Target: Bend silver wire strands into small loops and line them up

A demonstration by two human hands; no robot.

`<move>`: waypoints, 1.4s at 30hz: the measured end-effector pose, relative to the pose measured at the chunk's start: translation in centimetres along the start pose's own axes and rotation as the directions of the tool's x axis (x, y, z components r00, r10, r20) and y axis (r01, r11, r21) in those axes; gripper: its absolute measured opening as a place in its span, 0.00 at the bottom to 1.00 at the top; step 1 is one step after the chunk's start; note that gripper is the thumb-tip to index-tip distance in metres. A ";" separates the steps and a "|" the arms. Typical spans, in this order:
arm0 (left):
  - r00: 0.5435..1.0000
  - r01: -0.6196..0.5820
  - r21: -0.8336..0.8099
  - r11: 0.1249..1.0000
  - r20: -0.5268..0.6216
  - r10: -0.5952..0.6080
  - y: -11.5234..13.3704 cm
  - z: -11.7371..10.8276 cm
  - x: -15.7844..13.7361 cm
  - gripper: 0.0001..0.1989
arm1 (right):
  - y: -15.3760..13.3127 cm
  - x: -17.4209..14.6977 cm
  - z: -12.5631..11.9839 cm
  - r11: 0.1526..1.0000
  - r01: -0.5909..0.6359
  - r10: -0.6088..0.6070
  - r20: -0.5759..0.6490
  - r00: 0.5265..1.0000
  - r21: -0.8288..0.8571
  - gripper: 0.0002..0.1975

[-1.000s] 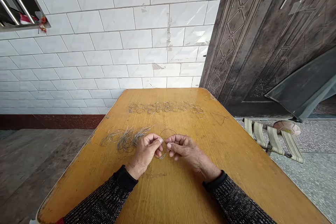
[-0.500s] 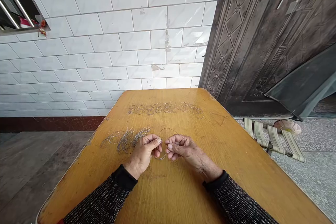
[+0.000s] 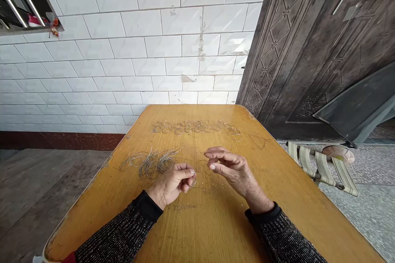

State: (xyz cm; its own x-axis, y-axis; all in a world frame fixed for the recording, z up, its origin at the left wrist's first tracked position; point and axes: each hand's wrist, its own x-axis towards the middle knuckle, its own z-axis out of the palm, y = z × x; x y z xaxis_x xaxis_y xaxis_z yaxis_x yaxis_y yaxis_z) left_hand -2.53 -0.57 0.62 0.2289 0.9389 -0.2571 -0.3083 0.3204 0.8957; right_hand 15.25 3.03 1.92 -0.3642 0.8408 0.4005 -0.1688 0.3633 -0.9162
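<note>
Between thumb and fingertips, my left hand (image 3: 174, 181) pinches a thin wire (image 3: 203, 180) that curves into a loop on its right side. My right hand (image 3: 230, 168) hovers to the right of that loop, fingers stretched and thumb apart. A fine strand of wire runs near its fingertips; whether they touch it I cannot tell. Just behind my left hand lies a tangled bundle of silvery wires (image 3: 151, 163) with loose ends pointing up and right. Farther back, a row of thin wire rings (image 3: 197, 126) stretches across the wooden table (image 3: 197, 230).
A bent piece of wire (image 3: 261, 141) lies near the table's right edge. The white tiled wall (image 3: 123, 61) stands behind the table. On the right are a dark carved door (image 3: 277, 70), a grey sheet (image 3: 348, 107) and a striped folding stool (image 3: 324, 170).
My right hand has let go of the wire, opened and moved up and right. My left hand keeps its pinch and has shifted slightly right. The view has turned a little.
</note>
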 end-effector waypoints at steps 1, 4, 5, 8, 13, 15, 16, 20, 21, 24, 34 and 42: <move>1.000 0.015 -0.011 1.000 0.011 -0.015 0.0 0.0 0.0 0.11 | -0.1 -0.1 -0.1 1.000 0.002 -0.002 0.016 1.000 0.003 0.08; 0.997 0.068 -0.082 0.994 0.040 -0.065 0.2 0.0 -0.2 0.10 | -0.5 -0.2 -0.3 0.998 -0.011 0.008 0.048 0.999 0.055 0.10; 0.996 0.079 -0.100 0.992 0.048 -0.074 0.3 0.0 -0.2 0.10 | -0.7 -0.3 -0.3 0.998 -0.002 -0.001 0.055 0.998 0.059 0.09; 0.996 0.084 -0.093 0.992 0.051 -0.079 0.5 -0.1 -0.3 0.10 | -0.9 -0.3 -0.4 0.998 0.063 -0.062 0.083 0.995 -0.013 0.07; 0.997 0.049 -0.009 0.999 0.064 -0.049 0.1 0.1 -0.3 0.11 | -1.1 -0.2 -0.1 0.982 0.125 -0.111 0.103 0.988 -0.144 0.05; 0.997 0.016 0.041 0.999 0.068 -0.019 -0.1 0.3 -0.3 0.11 | -1.0 -0.3 0.1 0.973 0.133 -0.122 0.068 0.990 -0.189 0.06; 0.998 -0.002 0.074 0.997 0.063 -0.003 -0.1 0.4 -0.4 0.10 | -0.9 -0.3 0.1 0.968 0.127 -0.121 0.040 0.992 -0.216 0.07; 0.998 -0.061 0.254 0.965 0.011 0.060 -0.1 0.9 -0.7 0.08 | -0.6 -0.5 0.3 0.957 0.071 -0.091 -0.060 0.994 -0.280 0.09; 0.997 -0.070 0.306 0.949 0.004 0.072 0.0 1.1 -0.8 0.07 | -0.5 -0.5 0.4 0.959 0.055 -0.076 -0.063 0.995 -0.278 0.10; 0.996 -0.087 0.477 0.875 0.010 0.094 -0.1 1.3 -1.0 0.06 | -0.5 -0.4 0.5 0.961 -0.004 -0.005 -0.034 0.999 -0.276 0.10; 0.932 -0.357 0.856 0.374 0.296 0.211 0.3 0.8 -1.1 0.06 | -0.5 -0.3 0.2 0.925 -0.320 0.366 0.259 0.894 -0.205 0.07; 0.993 -0.116 0.447 0.887 0.062 0.098 0.2 -0.5 -0.2 0.12 | 1.1 0.1 1.3 0.910 -0.390 0.398 -0.030 0.917 0.144 0.14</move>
State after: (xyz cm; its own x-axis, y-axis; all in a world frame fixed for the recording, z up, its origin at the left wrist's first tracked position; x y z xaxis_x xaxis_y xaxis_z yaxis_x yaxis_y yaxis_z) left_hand -3.12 -0.62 0.69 0.2544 0.9562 -0.1447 0.1124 0.1194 0.9865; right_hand 13.86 3.00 0.93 -0.3733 0.9277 0.0026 -0.1432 -0.0549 -0.9882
